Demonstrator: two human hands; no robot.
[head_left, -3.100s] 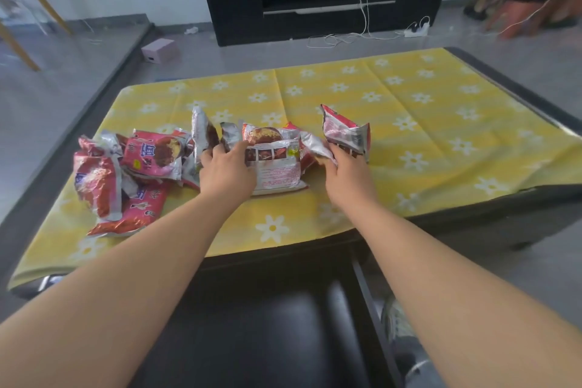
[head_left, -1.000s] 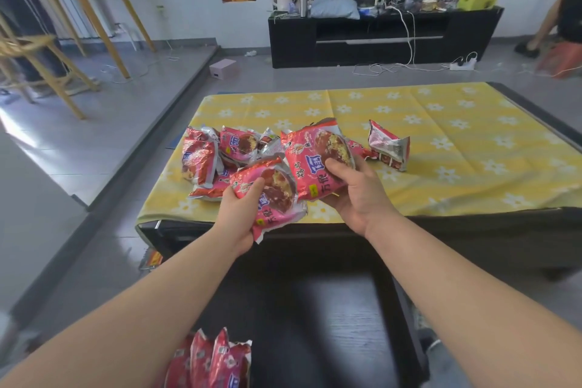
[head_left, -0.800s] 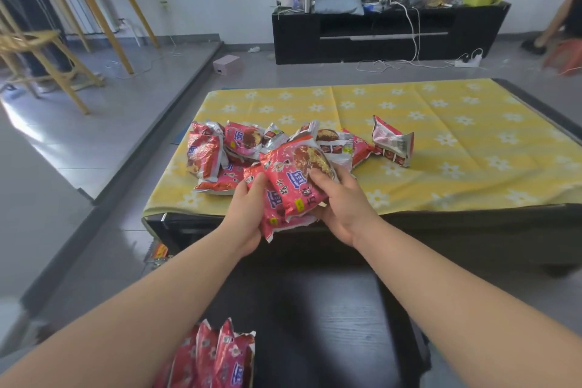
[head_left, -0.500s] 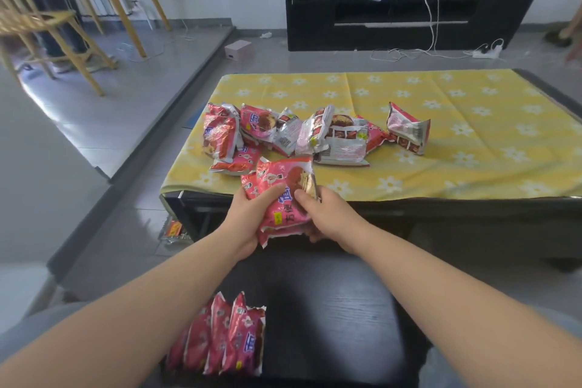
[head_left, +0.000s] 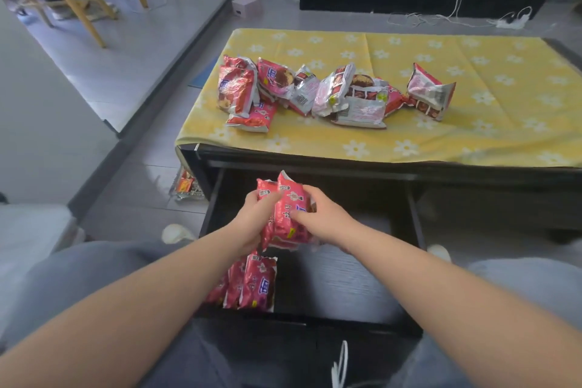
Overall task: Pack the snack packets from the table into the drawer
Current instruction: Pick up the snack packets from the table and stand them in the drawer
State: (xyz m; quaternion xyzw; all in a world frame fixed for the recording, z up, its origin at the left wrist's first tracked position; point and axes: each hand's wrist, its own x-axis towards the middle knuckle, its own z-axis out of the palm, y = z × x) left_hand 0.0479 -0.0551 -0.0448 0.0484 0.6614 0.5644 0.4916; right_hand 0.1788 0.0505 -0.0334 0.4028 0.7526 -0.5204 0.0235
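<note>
Over the open drawer (head_left: 330, 280), left hand (head_left: 252, 224) and right hand (head_left: 324, 217) both grip pink snack packets (head_left: 289, 214) pressed between them

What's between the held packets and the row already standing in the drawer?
Nothing: in the head view, only bare dark drawer floor separates the held red snack packets from the standing red packet row.

The left forearm hides part of the packed packets (head_left: 252, 282) — the table (head_left: 535, 173) runs off right.

Both hands' fingers (head_left: 285, 196) curled, gripping
</note>
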